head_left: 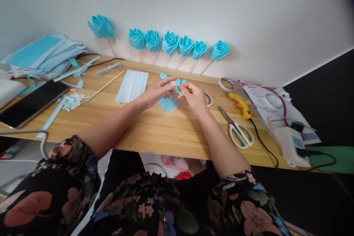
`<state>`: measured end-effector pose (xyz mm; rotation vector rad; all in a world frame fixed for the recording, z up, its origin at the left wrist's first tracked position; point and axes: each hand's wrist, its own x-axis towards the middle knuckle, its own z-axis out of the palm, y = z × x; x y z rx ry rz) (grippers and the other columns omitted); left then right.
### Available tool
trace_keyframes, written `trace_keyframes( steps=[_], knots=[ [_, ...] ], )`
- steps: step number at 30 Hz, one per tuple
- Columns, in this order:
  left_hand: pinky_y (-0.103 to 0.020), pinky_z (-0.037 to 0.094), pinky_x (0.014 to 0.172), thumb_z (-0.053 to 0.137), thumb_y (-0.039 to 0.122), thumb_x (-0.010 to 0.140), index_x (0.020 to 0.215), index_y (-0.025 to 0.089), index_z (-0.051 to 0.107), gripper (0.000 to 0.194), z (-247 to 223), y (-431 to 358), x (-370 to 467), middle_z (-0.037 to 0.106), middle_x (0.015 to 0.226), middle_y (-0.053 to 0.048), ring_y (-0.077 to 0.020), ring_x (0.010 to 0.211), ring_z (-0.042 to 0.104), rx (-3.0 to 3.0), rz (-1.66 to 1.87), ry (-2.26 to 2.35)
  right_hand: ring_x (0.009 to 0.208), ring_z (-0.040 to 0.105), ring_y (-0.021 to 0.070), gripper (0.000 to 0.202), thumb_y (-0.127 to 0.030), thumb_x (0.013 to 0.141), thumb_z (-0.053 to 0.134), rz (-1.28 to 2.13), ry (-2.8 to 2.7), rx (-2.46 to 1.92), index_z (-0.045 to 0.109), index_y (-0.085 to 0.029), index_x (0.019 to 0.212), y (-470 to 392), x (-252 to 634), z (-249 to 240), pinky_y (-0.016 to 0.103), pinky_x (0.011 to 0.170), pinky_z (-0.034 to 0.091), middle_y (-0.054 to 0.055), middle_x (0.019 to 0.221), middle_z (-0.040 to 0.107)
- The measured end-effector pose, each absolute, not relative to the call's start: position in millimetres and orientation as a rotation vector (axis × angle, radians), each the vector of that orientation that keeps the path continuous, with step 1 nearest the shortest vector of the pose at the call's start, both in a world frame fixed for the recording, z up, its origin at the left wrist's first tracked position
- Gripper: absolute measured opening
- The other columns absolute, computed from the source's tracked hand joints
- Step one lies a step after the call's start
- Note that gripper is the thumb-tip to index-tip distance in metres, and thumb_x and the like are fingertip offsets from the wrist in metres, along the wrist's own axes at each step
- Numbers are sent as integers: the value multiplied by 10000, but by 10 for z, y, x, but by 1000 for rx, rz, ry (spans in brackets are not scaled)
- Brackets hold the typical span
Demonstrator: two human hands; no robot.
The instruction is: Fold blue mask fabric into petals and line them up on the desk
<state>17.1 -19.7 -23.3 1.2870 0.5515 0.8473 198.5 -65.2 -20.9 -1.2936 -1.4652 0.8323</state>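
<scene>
Fingers (190, 89) pinching, blue piece (177, 82) — between them

Wooden table (171, 138): blue sheet (168, 105), perhaps tape (229, 89)

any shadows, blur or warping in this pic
Head view throughout: soft, even light; faint shadow on the wall right of the rightmost flower; dark top right corner; left sleeve looks stretched, probably by a wide lens; left hand and right hand slightly soft.
</scene>
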Motion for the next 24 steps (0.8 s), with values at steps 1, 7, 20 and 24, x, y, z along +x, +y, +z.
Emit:
trace_keyframes(
  steps=[1,7,20,24],
  knots=[
    [-293,515,777,755,519,865,1332,184,658,583,-246,-219,189,698,1161,-118,-201,974,670,1300,807,538,635,623,145,427,-646,837,673,836,-1452,-1279,705,-221,862,-664,1959,-205,289,652,499,-16,659,684],
    [-347,531,883,640,635,910,1283,212,704,568,-288,-291,249,724,1178,-108,-205,980,667,1342,852,516,682,677,163,408,-621,816,717,932,-1438,-1189,711,-219,883,-691,1850,-231,317,713,550,-4,708,726],
    [-253,428,589,791,356,837,655,163,671,291,-167,-146,131,586,586,11,-112,572,522,1498,1107,1000,714,671,153,199,-413,892,673,958,-1530,-1354,648,-219,852,-709,1836,-151,289,730,527,9,779,752],
    [-251,423,582,743,330,874,613,164,619,333,-174,-175,151,564,572,14,-102,546,493,1465,1123,999,759,656,155,174,-372,905,626,882,-1591,-1376,665,-209,860,-702,1890,-112,271,731,484,4,793,732]
  ],
)
